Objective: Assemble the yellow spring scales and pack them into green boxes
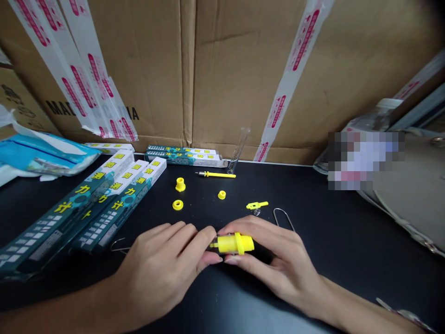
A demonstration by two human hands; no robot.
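At the middle front, both my hands close around a spring scale body [232, 244], a clear tube with a yellow flanged end. My left hand [163, 262] grips its left part, which the fingers mostly hide. Thumb and fingers of my right hand [281, 260] pinch it beside the yellow flange, which points right. Beyond the hands lie a yellow flanged cap [180, 184], a yellow ring [177, 205], a small yellow cap [221, 195] and a flat yellow piece [257, 205] with a small coil spring [257, 212] beside it. A bent wire hook [285, 215] lies behind my right hand.
Long green-and-white boxes [86, 199] lie at left, with more boxes [186, 157] at the back. Near them are a yellow rod [220, 175] and an upright clear tube [239, 150]. A blue packet [55, 153], bottle [377, 118] and bag [412, 185] flank the black table. Cardboard stands behind.
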